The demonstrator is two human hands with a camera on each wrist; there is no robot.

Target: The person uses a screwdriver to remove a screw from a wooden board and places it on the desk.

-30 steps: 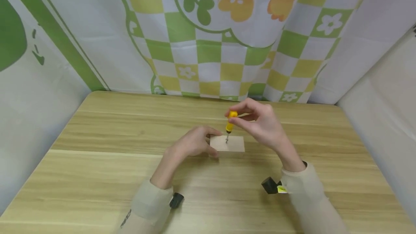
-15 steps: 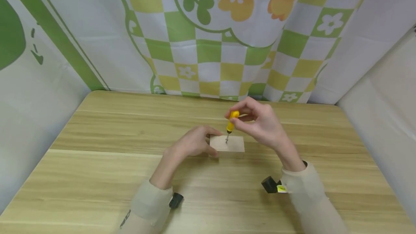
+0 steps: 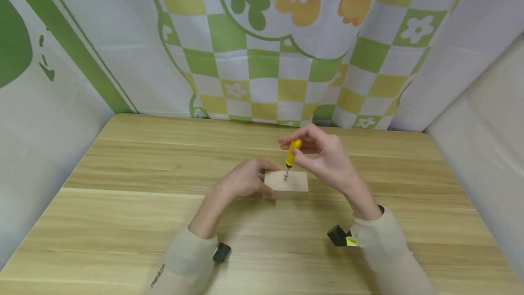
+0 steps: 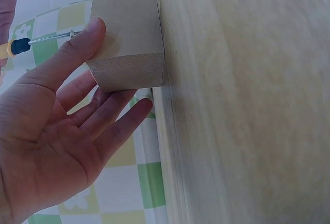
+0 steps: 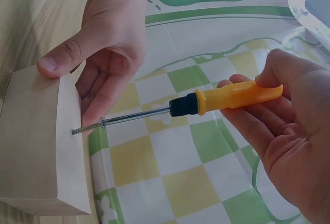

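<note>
A pale wooden block (image 3: 296, 181) lies on the table, its left end gripped by my left hand (image 3: 243, 179) between thumb and fingers. In the right wrist view a threaded screw (image 5: 86, 128) stands out of the block's top face, most of its thread showing. My right hand (image 3: 327, 156) pinches the yellow handle of a screwdriver (image 5: 240, 96) between thumb and fingers. The screwdriver's metal shaft meets the screw head, and the tool leans slightly to the right in the head view. The left thumb presses the block's near side in the left wrist view.
The wood-grained table (image 3: 135, 222) stretches around the block on all sides. A patterned green, yellow and white curtain (image 3: 262, 67) hangs behind its far edge. Black wrist devices (image 3: 222, 252) are strapped at both cuffs.
The screwdriver handle has tipped slightly to the right, and the right hand's fingers have shifted and straightened a little on it. The left hand and block stay put.
</note>
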